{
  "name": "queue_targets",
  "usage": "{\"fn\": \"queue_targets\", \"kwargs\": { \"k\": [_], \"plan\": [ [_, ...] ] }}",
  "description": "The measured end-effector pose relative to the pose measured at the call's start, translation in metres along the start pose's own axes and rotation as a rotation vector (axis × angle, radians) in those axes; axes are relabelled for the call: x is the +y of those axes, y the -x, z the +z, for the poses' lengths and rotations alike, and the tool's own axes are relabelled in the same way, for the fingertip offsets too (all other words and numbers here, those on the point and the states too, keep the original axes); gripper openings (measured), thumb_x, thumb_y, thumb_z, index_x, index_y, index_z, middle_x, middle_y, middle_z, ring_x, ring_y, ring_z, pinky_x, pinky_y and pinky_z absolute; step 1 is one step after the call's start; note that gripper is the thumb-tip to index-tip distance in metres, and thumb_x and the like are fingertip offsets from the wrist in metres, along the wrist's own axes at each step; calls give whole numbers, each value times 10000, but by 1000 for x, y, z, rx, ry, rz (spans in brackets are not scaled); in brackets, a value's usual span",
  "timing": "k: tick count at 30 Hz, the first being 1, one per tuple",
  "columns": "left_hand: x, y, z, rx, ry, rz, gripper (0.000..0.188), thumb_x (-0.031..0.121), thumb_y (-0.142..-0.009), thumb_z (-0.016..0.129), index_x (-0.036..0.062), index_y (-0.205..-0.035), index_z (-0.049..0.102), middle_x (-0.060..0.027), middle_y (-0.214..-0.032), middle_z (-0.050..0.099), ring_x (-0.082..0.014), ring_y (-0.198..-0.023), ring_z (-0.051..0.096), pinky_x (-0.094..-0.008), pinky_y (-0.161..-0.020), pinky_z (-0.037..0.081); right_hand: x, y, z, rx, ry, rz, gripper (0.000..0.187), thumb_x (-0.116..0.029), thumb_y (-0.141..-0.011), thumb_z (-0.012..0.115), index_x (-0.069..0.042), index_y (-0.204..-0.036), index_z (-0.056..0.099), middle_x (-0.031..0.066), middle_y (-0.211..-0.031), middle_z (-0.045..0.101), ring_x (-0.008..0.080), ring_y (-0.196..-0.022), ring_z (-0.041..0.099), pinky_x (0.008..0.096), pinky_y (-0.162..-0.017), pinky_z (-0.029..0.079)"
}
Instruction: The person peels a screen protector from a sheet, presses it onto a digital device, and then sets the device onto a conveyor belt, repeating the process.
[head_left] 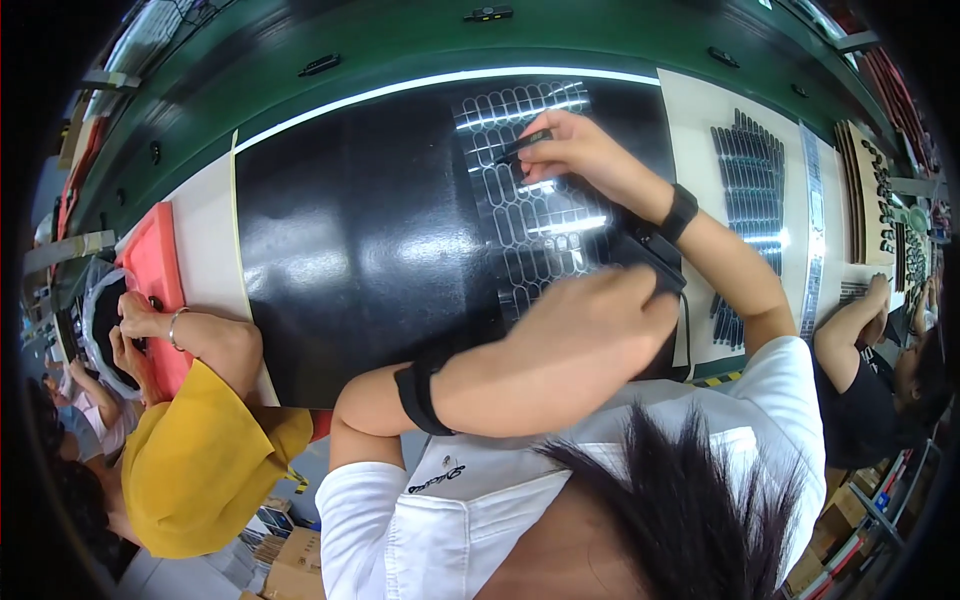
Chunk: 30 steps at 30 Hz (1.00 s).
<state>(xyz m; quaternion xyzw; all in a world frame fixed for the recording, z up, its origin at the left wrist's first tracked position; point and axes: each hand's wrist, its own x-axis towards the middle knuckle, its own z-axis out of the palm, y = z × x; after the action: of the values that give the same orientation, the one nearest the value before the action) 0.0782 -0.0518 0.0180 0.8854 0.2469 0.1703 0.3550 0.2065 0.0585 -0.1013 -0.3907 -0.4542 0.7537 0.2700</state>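
Note:
My right hand [565,150] is closed in a pinch on a small black strip-shaped piece [526,146], above the upper part of a clear plastic sheet [512,205]. Rows of pale oval outlines cover this sheet, which lies on a black mat [350,230]. Nearer to me, my left hand [615,315] is curled shut and slightly blurred, over the sheet's lower right part. Whatever its fingers hold is hidden. Just beyond it, partly covered by the hand, is a dark blocky object [648,258]. Both my wrists wear black bands.
On the right, black oval strips [750,180] lie in rows beside another clear strip [812,230] and brown boards [850,190]. A co-worker in yellow [200,450] handles things over a red tray [160,250] at left. Another person in black [870,390] works at right. Small black pieces dot the green surface beyond.

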Motion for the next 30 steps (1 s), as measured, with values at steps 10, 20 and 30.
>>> {"fn": "queue_targets", "kwargs": {
  "k": [10, 20, 30],
  "plan": [
    [-42, 22, -70, 834, 723, -136, 487, -167, -601, 572, -22, -1048, 446, -97, -862, 516, -123, -688, 516, -218, -614, 443, -74, 39, 55, 189, 329, -683, 284, 77, -661, 597, 38, -926, 504, 97, -895, 556, 128, -817, 562, 227, -708, 469],
    [-54, 27, -70, 995, 782, -143, 605, -179, -587, 579, -20, -1129, 361, -125, -970, 457, -125, -678, 516, -223, -635, 450, -75, 50, 80, 244, 530, -833, 304, 66, -598, 654, 58, -881, 545, 102, -863, 572, 140, -768, 564, 231, -678, 471],
    [-58, 27, -69, 952, 768, -199, 619, -152, -605, 594, -16, -1150, 334, -122, -956, 462, -123, -686, 524, -223, -656, 451, -75, 51, 80, 195, 597, -818, 322, 112, -555, 638, 87, -852, 517, 156, -849, 556, 212, -771, 571, 291, -673, 499]
  ]
}}
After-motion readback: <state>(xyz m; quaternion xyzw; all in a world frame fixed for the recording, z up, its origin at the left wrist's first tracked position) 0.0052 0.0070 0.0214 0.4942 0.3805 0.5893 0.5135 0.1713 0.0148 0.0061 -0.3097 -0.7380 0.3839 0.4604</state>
